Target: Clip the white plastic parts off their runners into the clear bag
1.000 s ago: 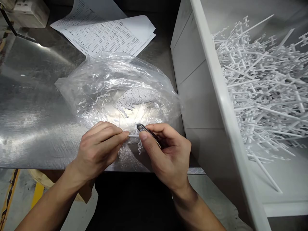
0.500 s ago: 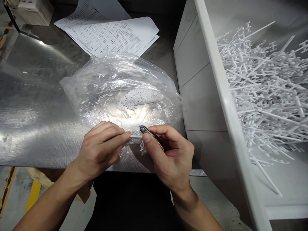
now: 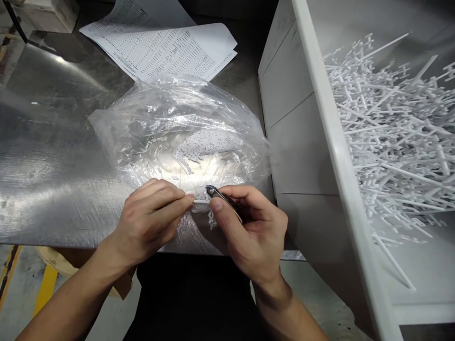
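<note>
Between the fingertips of my left hand is a thin white plastic sprue, its rod pointing right. My right hand is closed around a dark metal nail clipper, whose jaws are at the sprue's small branches. More of the sprue's branched end hangs below the right thumb. Just beyond both hands lies a clear plastic bag, with many tiny white pieces heaped inside. Whether the jaws are closed on a branch is too small to tell.
On the right, a white bin holds a tangled heap of white sprues. Printed sheets lie behind the bag on the metal table. A pale block stands at the far left.
Both hands keep nearly the same place and grip. The camera view has shifted slightly, and the branched end of the sprue below the thumb has turned a little.
</note>
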`<state>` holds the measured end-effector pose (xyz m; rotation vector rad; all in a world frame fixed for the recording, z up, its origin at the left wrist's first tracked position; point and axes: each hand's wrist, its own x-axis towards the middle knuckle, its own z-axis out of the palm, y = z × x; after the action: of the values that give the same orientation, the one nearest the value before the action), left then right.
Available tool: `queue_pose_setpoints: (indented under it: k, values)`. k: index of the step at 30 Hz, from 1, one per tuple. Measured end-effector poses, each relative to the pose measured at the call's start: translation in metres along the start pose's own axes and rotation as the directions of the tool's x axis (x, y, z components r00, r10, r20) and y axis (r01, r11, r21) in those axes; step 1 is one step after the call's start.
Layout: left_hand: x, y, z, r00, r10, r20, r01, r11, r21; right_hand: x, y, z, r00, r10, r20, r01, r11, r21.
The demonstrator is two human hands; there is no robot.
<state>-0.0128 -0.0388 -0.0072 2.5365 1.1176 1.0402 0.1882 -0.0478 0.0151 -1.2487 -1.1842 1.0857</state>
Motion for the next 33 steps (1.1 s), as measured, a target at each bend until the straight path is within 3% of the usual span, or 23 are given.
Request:
queue_pose_setpoints:
  k: [10, 21, 33]
  values:
    - [0.002, 0.002, 0.005, 0.993, 0.097, -0.063, -0.094, 0.994, 0.049, 0.000, 0.007, -0.001, 0.998, -0.070, 0.004, 0.070, 0.992, -0.107]
    - [0.003, 0.003, 0.000, 0.995, -0.092, -0.050, 0.089, 0.994, -0.062, 0.001, 0.000, -0.008, 0.997, 0.023, -0.077, -0.024, 1.000, -0.009]
    - [0.003, 0.004, -0.004, 0.979, -0.130, -0.155, 0.108, 0.984, -0.138, -0.001, -0.002, -0.011, 0.998, 0.062, -0.032, -0.062, 0.998, -0.025]
